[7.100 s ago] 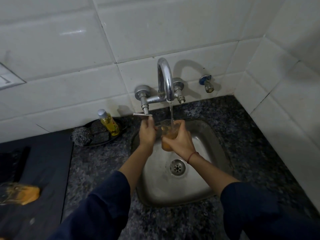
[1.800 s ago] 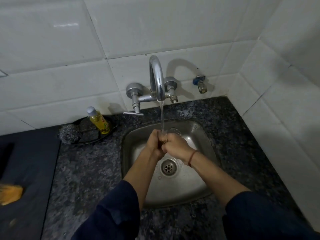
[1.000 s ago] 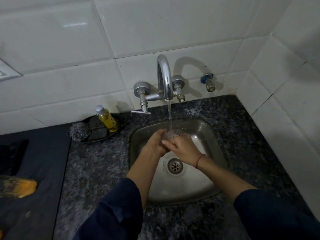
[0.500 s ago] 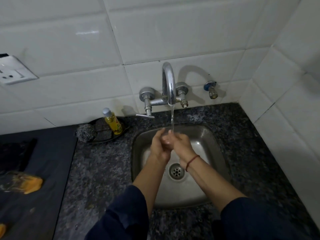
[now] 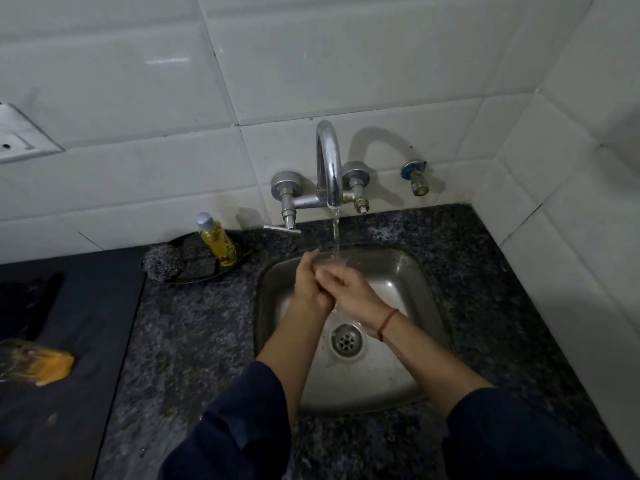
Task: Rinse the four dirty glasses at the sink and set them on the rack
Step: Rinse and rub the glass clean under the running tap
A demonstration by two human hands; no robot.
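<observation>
A clear glass [image 5: 337,260] is sitting under the tap's stream [image 5: 335,233], above the steel sink [image 5: 408,271], at about twelve o'clock from the drain [image 5: 346,341]. The left hand [image 5: 309,284] is curling around its near side; the right hand [image 5: 348,289] is overlapping it, fingers clenched over the glass body. Only the rim is showing. Wet and see-through, the glass is probably slippery, rigid and breakable, light enough for one hand, and best gripped around the wall, not the lip. The hands are hiding its lower part, so any remaining dirt is impossible to judge. No rack or other glasses are appearing in view.
</observation>
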